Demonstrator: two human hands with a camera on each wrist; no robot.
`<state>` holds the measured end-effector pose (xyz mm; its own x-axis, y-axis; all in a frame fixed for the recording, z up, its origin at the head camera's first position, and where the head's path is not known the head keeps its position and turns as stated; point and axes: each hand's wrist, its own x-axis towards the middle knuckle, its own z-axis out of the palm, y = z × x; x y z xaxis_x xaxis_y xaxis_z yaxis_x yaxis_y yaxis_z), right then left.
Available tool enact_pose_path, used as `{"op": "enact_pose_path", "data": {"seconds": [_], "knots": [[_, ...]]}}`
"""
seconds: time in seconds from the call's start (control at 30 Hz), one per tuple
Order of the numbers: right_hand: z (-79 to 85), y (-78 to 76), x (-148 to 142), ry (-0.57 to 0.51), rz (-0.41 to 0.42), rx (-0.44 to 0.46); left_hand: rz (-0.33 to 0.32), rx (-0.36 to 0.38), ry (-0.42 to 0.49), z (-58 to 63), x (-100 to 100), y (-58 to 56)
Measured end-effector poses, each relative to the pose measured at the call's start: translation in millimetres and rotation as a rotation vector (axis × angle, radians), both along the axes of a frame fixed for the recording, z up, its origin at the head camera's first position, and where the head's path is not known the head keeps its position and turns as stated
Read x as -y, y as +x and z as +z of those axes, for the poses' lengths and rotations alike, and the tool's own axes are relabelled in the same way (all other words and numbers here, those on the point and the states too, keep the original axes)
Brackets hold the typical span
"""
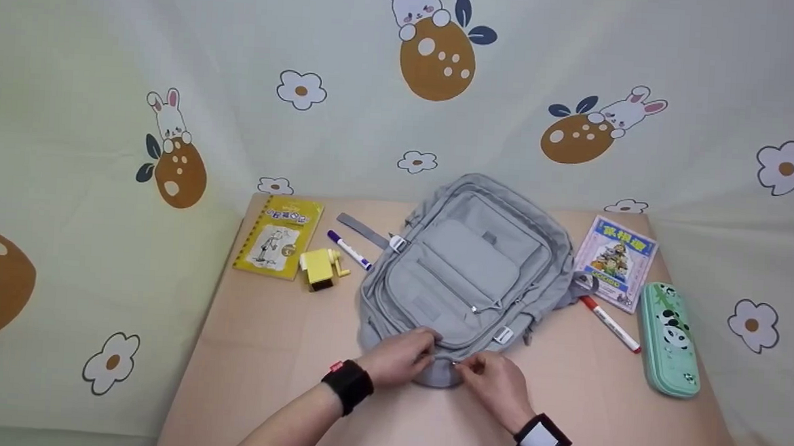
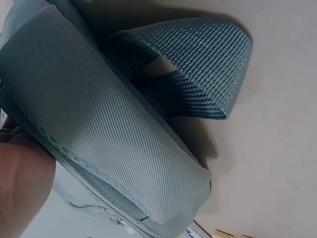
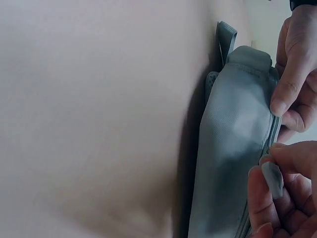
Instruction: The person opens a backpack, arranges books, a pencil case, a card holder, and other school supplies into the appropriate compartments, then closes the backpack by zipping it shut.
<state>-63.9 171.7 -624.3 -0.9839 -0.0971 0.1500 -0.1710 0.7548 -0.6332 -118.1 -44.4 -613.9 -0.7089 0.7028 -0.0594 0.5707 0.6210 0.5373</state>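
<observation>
A grey backpack (image 1: 462,267) lies on its back on the table, its near end towards the person. At that near end, the left hand (image 1: 400,356) pinches the fabric edge beside the zipper; its thumb (image 3: 285,96) presses on the seam in the right wrist view. Close by, the right hand (image 1: 497,384) pinches the zipper, with a grey zipper pull (image 3: 273,179) lying against its fingers. A webbing loop (image 2: 208,54) sticks out from the bag's end in the left wrist view. Curled fingers of the left hand are partly hidden by the bag.
Left of the bag lie a yellow book (image 1: 279,237), a yellow pencil sharpener (image 1: 320,268) and a blue-capped marker (image 1: 349,250). On the right are a pink-bordered book (image 1: 616,262), a red-capped marker (image 1: 610,324) and a green panda pencil case (image 1: 671,339). Patterned cloth (image 1: 347,139) hangs behind.
</observation>
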Motion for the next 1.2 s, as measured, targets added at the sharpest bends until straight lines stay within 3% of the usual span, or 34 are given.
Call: {"op": "enact_pose_path", "data": {"seconds": [0.33, 0.57, 0.83, 1.2], "knots": [[6.3, -3.1, 24.2, 0.013, 0.054, 0.031, -0.012, -0.024, 0.030, -1.3, 0.9, 1.1], [6.8, -2.6, 23.5, 0.002, 0.053, 0.022, -0.039, -0.061, -0.002, -0.1, 12.4, -1.8], [8.0, -0.9, 18.5, -0.011, 0.045, 0.044, -0.009, -0.080, -0.071, 2.5, 35.1, -4.9], [8.3, 1.0, 30.7, -0.049, 0.066, 0.083, 0.021, -0.106, -0.050, -1.7, 34.8, -4.3]]}}
